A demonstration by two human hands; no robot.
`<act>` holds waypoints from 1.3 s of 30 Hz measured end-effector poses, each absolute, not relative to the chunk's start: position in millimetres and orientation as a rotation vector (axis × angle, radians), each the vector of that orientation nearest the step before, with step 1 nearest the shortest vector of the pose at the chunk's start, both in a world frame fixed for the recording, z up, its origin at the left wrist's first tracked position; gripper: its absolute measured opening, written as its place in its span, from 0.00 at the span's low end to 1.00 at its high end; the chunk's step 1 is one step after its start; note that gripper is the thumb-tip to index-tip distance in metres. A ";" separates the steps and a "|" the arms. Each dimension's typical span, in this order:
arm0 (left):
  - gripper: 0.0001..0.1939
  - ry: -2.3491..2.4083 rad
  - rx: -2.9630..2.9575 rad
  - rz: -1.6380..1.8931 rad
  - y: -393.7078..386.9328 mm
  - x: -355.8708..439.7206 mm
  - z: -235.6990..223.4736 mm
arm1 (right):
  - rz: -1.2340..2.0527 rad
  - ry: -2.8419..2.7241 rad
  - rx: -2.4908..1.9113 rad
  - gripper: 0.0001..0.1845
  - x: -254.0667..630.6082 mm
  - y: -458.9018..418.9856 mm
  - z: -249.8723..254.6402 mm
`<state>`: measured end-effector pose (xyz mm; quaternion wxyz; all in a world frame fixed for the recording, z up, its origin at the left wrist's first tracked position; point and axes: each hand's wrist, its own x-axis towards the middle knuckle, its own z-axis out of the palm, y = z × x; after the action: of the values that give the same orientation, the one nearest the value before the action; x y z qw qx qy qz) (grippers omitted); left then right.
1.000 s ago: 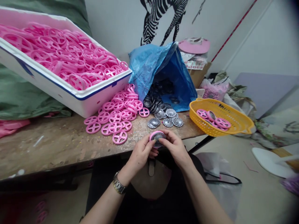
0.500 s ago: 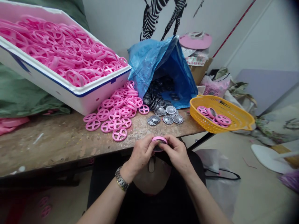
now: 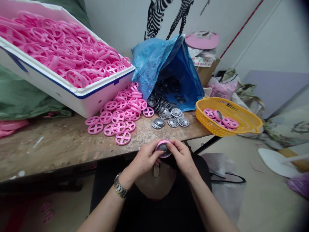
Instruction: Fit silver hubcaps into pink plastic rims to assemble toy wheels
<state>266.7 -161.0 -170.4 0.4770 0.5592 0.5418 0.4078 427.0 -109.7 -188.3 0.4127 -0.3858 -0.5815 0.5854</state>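
Both hands hold one pink wheel (image 3: 163,148) with a grey metal disc set in it, just past the near edge of the worn wooden table (image 3: 60,145). My left hand (image 3: 143,160) pinches its left rim and my right hand (image 3: 182,157) its right rim. Loose pink spoked wheels (image 3: 118,117) lie in a pile on the table ahead. Grey metal discs (image 3: 169,119) spill from a blue plastic bag (image 3: 166,64) beside them.
A white foam box (image 3: 72,93) full of pink wheels sits tilted at the back left. A yellow basket (image 3: 241,127) holding a few finished wheels hangs over the table's right end. Clutter and bags lie on the floor to the right.
The wheel was tipped edge-on half a second ago and now shows its disc face again. Both hands stayed on it near the table edge.
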 end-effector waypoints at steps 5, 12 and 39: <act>0.19 1.319 1.386 0.997 -162.6 272.7 -172.1 | 1.322 -1.527 -1.026 0.15 431.9 -111.1 -189.0; 0.23 1.508 1.645 1.053 -157.3 267.2 -161.4 | 1.703 -1.153 -0.982 0.19 437.1 -93.3 -191.7; 0.08 1.904 2.410 0.892 -167.7 208.4 -187.6 | 0.299 -2.313 -1.232 0.19 385.5 -8.0 -187.3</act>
<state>208.4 -167.7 -187.6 -0.0282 0.7533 0.5950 0.2787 385.5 -8.0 -187.3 0.2495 -0.4523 -0.8492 0.1096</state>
